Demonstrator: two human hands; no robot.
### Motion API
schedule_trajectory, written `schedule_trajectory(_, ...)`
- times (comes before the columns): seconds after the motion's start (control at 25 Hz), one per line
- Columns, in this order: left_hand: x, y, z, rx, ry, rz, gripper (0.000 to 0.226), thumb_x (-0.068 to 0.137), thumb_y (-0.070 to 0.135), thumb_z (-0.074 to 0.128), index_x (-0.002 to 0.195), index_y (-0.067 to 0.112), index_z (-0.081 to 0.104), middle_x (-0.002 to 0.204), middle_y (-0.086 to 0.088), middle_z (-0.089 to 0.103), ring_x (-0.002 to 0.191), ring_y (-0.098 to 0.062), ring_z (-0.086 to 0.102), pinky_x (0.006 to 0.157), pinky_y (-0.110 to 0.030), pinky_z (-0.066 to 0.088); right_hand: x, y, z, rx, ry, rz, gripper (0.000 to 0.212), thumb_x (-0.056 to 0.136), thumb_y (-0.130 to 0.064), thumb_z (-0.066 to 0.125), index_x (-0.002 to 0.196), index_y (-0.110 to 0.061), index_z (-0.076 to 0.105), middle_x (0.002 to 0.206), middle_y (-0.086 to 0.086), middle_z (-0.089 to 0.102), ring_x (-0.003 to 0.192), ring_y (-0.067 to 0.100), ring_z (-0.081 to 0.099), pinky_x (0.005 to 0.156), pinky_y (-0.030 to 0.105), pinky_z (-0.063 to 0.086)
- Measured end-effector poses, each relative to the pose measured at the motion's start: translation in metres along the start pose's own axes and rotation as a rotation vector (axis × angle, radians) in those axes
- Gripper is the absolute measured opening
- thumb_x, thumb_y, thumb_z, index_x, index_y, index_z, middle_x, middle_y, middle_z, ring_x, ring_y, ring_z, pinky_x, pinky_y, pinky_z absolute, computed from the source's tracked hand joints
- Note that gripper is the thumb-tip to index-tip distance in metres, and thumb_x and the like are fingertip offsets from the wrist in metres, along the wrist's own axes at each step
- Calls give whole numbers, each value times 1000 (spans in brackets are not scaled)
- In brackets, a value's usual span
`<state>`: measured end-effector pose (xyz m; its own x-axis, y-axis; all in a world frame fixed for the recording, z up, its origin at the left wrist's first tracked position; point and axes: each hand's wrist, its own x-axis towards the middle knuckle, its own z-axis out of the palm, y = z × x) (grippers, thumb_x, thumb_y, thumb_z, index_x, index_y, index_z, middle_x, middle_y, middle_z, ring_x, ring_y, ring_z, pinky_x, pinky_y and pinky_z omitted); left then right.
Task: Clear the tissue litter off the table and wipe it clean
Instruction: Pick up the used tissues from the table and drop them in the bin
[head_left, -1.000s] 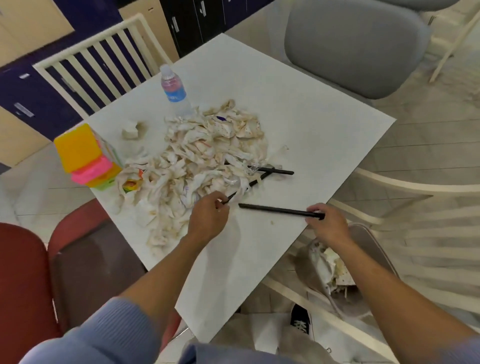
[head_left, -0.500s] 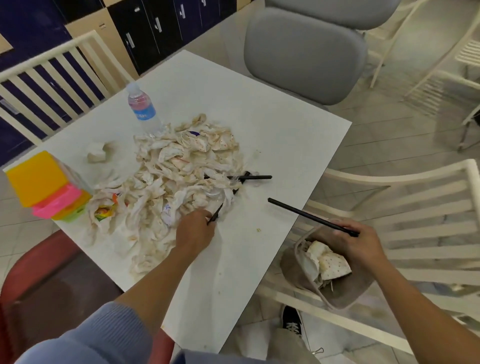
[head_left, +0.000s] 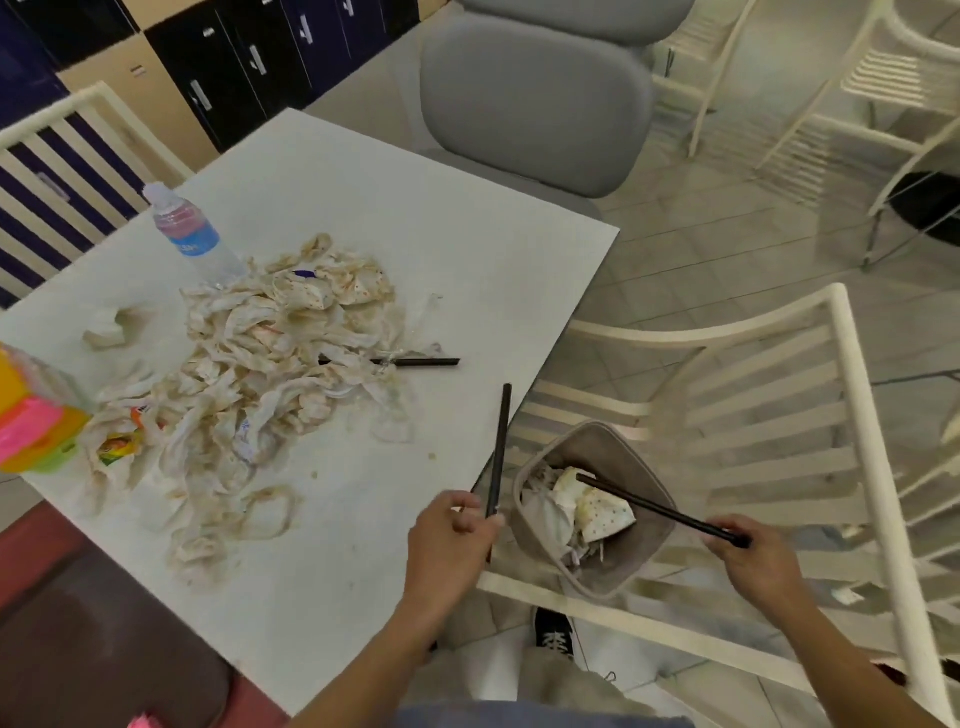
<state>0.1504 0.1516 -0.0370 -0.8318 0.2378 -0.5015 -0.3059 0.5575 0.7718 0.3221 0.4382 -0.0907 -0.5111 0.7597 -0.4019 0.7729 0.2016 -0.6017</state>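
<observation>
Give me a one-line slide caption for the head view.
Each hand, left and right, holds a black stick near the bin, with tissue litter heaped on the table.

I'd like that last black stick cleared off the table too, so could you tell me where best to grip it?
Grip the black stick by its bare right end, coming from the table's right edge. Its left part is buried under the tissue pile, while the right end lies flat and clear.

This looks like a canteen or staff break room: a white bench (head_left: 467, 249) on a tiled floor (head_left: 727, 249), slatted white chairs (head_left: 779, 415), a grey padded chair (head_left: 535, 98), and dark lockers (head_left: 249, 62) beyond the bench's far edge.
</observation>
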Motion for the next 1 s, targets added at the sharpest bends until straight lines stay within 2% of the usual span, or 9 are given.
schedule_trajectory(0.08,-12,1,26,17,-75,-2,25,75,35,76,95,29,62,62,11,60,63,-5,62,65,-25,53,0,-3,1,-16,-48,-42,15,81,-4,72,87,-17,67,80,8,66,83,29,63,71,31,40)
schedule_trajectory(0.16,-18,4,49,53,-119,-4,25,76,33,77,94,30,59,67,7,62,64,-5,63,63,-23,52,2,-12,5,51,-91,-78,23,80,-7,74,100,-16,68,80,4,65,82,25,63,69,28,41)
schedule_trajectory(0.28,-19,10,82,96,-136,8,25,79,31,76,97,27,59,64,6,60,56,1,58,57,-15,48,9,-24,6,68,-86,-139,31,84,-13,72,114,-17,66,96,3,65,89,18,59,77,28,43)
schedule_trajectory(0.4,-17,14,107,119,-136,-34,22,83,29,71,101,24,59,59,9,55,51,2,53,54,-16,42,17,-35,3,44,-101,-203,28,88,-12,65,115,-14,67,102,1,64,92,14,58,81,26,42)
schedule_trajectory(0.56,-15,21,121,98,-96,-56,23,87,39,65,105,27,58,75,8,61,66,0,58,60,-18,44,23,-54,2,4,-159,-272,25,89,-13,63,113,-15,67,97,-4,61,92,9,56,82,22,40)
schedule_trajectory(0.68,-5,27,108,73,-39,-50,19,87,38,64,103,28,62,89,9,63,80,-1,59,70,-19,48,25,-74,14,-16,-240,-329,21,89,-12,62,108,-18,69,96,-8,64,92,8,60,83,22,44)
schedule_trajectory(0.84,15,33,60,64,60,-21,15,84,33,65,97,27,68,88,8,65,81,-5,61,65,-17,45,23,-117,39,-16,-339,-391,16,90,-19,60,95,-32,67,90,-11,67,89,7,63,78,23,49)
schedule_trajectory(0.92,26,34,30,69,119,-15,12,84,34,65,95,29,67,88,8,66,79,-3,61,59,-14,43,20,-146,57,-17,-392,-428,15,92,-19,58,99,-29,66,90,-13,65,88,7,62,71,16,44)
schedule_trajectory(1.0,38,33,0,58,172,-13,12,85,35,65,95,29,67,88,9,66,79,-1,60,62,-15,42,17,-178,79,-13,-428,-460,15,93,-17,56,102,-26,65,86,-12,62,83,8,59,64,12,39)
